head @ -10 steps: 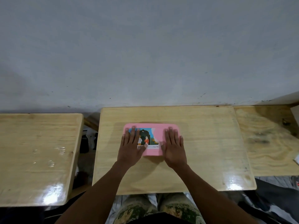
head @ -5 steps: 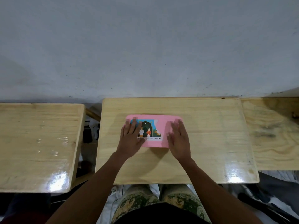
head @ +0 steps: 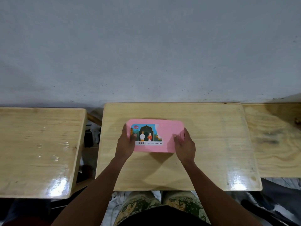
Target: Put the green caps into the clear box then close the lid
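A pink lid (head: 167,136) with a picture sticker covers the box on the middle wooden table (head: 211,144). The box under it is hidden, and no green caps show. My left hand (head: 126,144) clasps the lid's left end, thumb on top by the sticker. At the right end my right hand (head: 184,144) grips the same way, thumb resting on the pink surface.
A second wooden table (head: 37,149) stands to the left across a gap with dark things on the floor. A third table (head: 276,139) adjoins on the right. A grey wall (head: 146,54) rises just behind. My knees sit under the front edge.
Both hands slid from lying flat on top of the lid outward to its two ends and now grip its sides. The view shifted slightly.
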